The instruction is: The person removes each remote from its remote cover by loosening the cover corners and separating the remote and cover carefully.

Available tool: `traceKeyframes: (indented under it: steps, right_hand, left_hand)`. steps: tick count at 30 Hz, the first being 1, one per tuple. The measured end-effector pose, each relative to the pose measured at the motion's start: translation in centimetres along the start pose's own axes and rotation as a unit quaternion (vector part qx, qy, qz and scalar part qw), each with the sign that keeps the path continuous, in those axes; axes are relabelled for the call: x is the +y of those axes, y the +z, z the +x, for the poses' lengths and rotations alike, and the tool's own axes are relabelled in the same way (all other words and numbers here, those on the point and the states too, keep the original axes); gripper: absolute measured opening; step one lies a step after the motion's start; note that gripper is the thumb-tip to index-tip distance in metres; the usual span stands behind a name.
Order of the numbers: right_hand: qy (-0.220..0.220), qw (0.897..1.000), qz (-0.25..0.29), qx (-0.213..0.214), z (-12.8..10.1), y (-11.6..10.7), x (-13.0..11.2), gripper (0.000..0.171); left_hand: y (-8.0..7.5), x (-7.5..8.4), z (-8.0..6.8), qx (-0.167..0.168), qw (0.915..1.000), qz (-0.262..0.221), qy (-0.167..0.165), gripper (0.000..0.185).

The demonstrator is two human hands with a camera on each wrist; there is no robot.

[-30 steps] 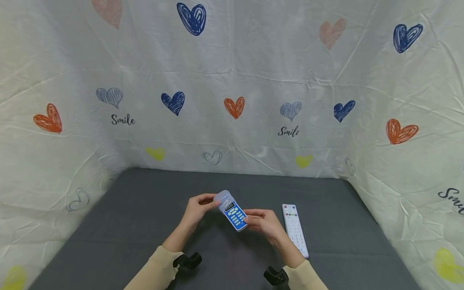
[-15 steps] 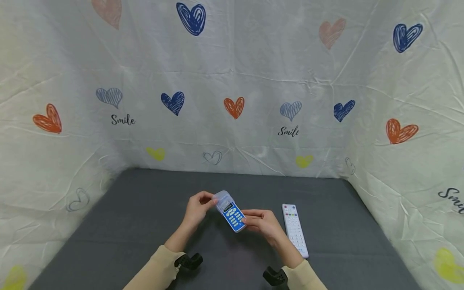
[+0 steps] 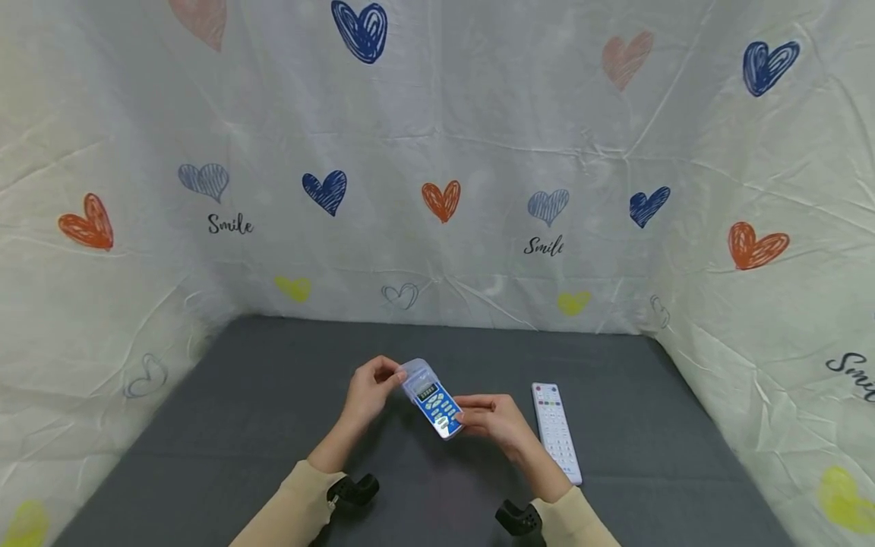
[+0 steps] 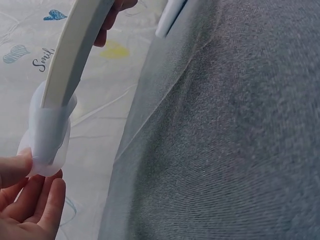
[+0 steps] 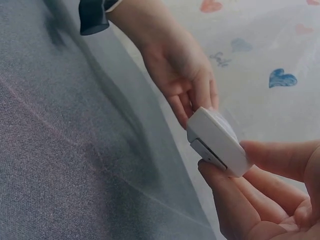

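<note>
In the head view a small remote control (image 3: 440, 410) with a blue keypad face and a little display is held tilted above the dark table. A translucent cover (image 3: 414, 371) sits around its upper end. My left hand (image 3: 370, 389) pinches the outer end of that cover between thumb and fingers; the left wrist view shows the clear cover (image 4: 47, 135) fitted over the white body. My right hand (image 3: 497, 420) grips the remote's lower end, thumb on the face. Seen from the right wrist, the white end of the remote (image 5: 220, 145) lies between thumb and fingers.
A longer white remote control (image 3: 557, 433) lies on the dark grey tablecloth (image 3: 273, 425), just right of my right hand. White cloth (image 3: 478, 114) printed with hearts encloses the table at the back and both sides. Black wrist cameras (image 3: 355, 491) sit near the sleeves.
My left hand has shifted slightly up and left with the cover. The blue-faced remote has moved a little left too. My right hand has barely moved; the white remote lies where it was.
</note>
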State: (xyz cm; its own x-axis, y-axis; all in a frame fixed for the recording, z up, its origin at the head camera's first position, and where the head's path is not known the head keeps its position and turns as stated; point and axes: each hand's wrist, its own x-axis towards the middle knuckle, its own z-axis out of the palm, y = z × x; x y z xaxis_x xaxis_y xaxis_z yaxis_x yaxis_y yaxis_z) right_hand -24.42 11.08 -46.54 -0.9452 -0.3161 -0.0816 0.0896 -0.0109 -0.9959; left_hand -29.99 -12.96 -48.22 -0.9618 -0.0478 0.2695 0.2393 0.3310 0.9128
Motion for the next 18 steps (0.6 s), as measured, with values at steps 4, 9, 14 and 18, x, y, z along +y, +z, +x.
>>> traceKeyframes:
  steps: [4,9,14,18]
  right_hand:
    - [0.000,1.000,-0.002,0.004,-0.08,-0.04,-0.06,0.038]
    - [0.001,1.000,-0.019,-0.001,-0.26,-0.11,0.08,0.038]
    - [0.001,1.000,-0.022,0.000,-0.26,-0.10,0.30,0.038]
    - [-0.001,0.999,-0.031,0.007,-0.19,0.02,0.36,0.037]
  left_hand:
    - [-0.05,0.19,0.17,-0.006,0.9997,0.023,0.011,0.011]
    - [-0.17,0.33,0.04,-0.011,0.9990,0.042,0.006,0.010]
    - [-0.17,0.38,0.11,-0.015,0.9991,0.038,0.009,0.009]
    - [-0.28,0.27,0.29,-0.029,0.9989,0.035,0.010,0.009]
